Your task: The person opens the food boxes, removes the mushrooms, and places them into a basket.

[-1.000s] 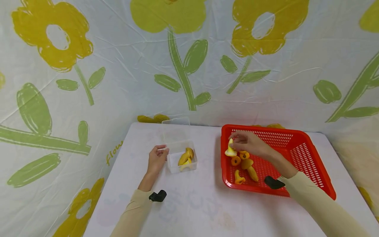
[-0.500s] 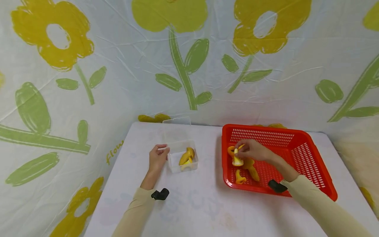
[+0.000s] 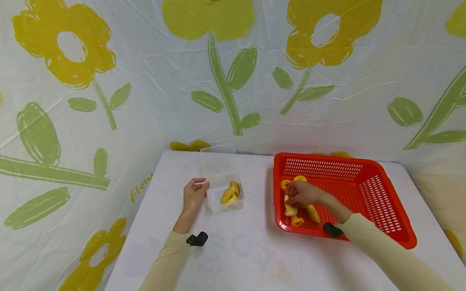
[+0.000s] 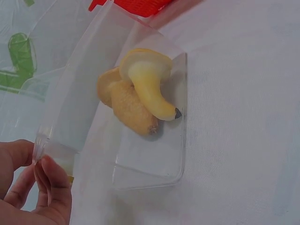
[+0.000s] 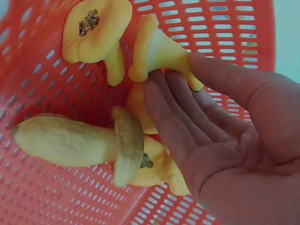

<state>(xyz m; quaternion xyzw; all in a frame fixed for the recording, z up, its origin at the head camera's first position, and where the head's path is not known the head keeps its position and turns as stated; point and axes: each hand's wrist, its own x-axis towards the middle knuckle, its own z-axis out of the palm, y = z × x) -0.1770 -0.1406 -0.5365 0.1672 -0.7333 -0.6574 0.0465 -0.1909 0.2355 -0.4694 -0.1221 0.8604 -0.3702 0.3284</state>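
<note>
My left hand (image 3: pixel 194 196) pinches the left rim of a clear plastic box (image 4: pixel 145 159) between thumb and fingers. Inside the box lie a tan mushroom (image 4: pixel 132 110) and a yellow mushroom (image 4: pixel 152 89) with a pale cap and dark stem tip. Over the left part of a red basket (image 3: pixel 395 202), my right hand (image 5: pixel 225 131) holds a yellow trumpet-shaped mushroom (image 5: pixel 164 51) between thumb and fingers. Beneath and beside it lie another trumpet-shaped mushroom (image 5: pixel 101 30), a thick-stemmed tan one (image 5: pixel 70 140) and further yellow ones, partly hidden by the hand.
The box's clear lid (image 3: pixel 217 159) stands open behind it, towards the wall cloth. A white cloth (image 3: pixel 251 242) covers the table. Behind and beside hangs a flower-printed cloth (image 3: pixel 156 101). The basket's slotted walls rise around the mushrooms.
My right hand has carried the held mushroom from the basket's back left towards its front left, uncovering yellow mushrooms behind. My left hand stays on the box rim.
</note>
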